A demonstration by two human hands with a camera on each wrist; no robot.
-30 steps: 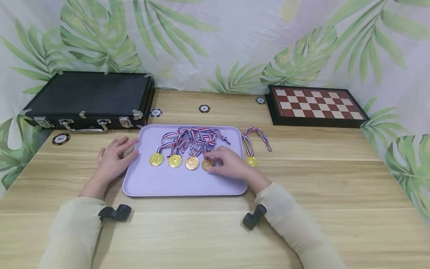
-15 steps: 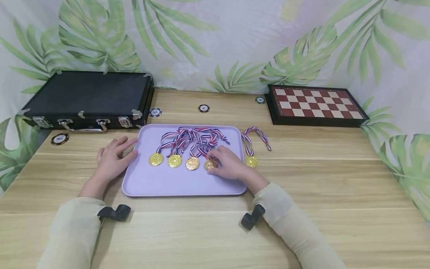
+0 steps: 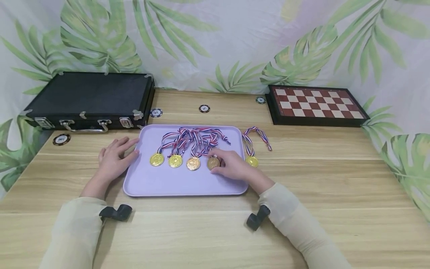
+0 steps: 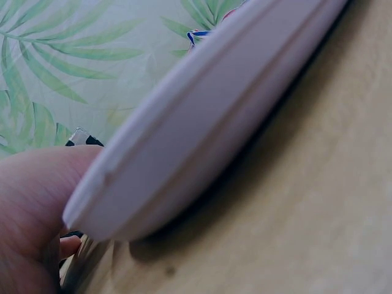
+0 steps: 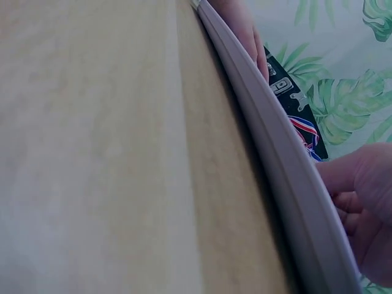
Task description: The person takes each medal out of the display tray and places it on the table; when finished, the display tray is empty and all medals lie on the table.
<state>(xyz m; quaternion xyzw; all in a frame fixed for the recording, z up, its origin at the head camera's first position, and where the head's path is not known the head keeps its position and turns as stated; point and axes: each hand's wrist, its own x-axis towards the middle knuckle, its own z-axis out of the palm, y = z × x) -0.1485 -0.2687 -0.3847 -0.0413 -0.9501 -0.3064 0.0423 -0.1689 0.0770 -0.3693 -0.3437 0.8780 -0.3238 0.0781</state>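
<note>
In the head view a lilac tray (image 3: 181,185) carries several medals with red, white and blue ribbons. My right hand (image 3: 233,165) pinches the rightmost one, a dull bronze medal (image 3: 213,163), between thumb and fingers over the tray. To its left lie a copper-coloured medal (image 3: 193,163) and two gold medals (image 3: 175,161) in a row, their ribbons (image 3: 198,140) heaped behind them. My left hand (image 3: 114,158) rests at the tray's left rim with its fingers spread; in the left wrist view its thumb (image 4: 49,190) touches the rim. The right wrist view hides the pinched medal behind the tray wall.
Just right of the tray, another gold medal (image 3: 252,161) lies on the table with its ribbon. A black case (image 3: 90,93) stands at the back left, a checkered board (image 3: 317,104) at the back right. Several poker chips (image 3: 204,108) lie around.
My right hand has shifted slightly to the right with the bronze medal, widening the gap to the copper-coloured one. The left hand stays at the rim.
</note>
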